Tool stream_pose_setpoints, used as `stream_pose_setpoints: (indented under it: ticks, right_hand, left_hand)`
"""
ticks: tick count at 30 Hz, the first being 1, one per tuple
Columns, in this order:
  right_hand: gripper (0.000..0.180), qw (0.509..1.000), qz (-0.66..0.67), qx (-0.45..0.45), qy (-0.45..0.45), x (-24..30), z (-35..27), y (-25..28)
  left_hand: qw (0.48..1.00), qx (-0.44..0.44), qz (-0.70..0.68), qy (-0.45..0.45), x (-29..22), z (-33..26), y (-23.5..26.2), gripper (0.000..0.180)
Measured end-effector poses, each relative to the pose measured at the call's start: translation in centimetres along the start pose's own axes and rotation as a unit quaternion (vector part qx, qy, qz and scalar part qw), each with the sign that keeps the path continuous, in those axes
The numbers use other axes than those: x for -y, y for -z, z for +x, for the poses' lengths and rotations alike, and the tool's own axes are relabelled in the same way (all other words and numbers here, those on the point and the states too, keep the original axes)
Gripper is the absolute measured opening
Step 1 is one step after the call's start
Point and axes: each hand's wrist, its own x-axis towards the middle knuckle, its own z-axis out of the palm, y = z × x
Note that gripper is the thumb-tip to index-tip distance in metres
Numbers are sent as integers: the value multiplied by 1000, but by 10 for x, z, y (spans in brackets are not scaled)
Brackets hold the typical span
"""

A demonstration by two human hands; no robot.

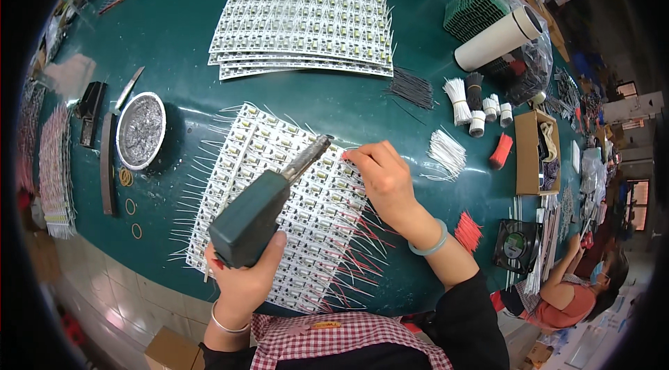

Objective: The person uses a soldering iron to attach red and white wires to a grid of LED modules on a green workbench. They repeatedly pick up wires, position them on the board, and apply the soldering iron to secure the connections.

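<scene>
My left hand is wrapped round the handle of a dark green soldering gun. Its metal tip points up and to the right, over the far right corner of a panel of small white circuit boards. Close by that tip, my right hand is closed in a pinch at the panel's edge. A bit of red wire shows at its fingertips; most of it is hidden. White wires stick out along the panel's left side, and red and white wires along its lower right side.
Behind lies a stack of wired white panels. A round bowl of silvery material stands left. Wire bundles, a white bottle, a cardboard box and a black fan sit right. Another person works far right.
</scene>
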Motion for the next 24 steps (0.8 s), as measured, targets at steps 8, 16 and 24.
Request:
stream_pose_setpoints:
  ticks: [8, 16, 24]
  right_hand:
    - [31, 1000, -15, 3, 12, 3, 4, -1]
    - [28, 999, -27, 27, 24, 2, 5, 1]
    - [27, 999, -28, 28, 35, 2, 7, 0]
  left_hand:
    - [999, 25, 48, 1, -7, 6, -22, 16]
    - [997, 40, 73, 8, 0, 8, -23, 15]
    - [994, 55, 90, 2, 5, 9, -23, 13]
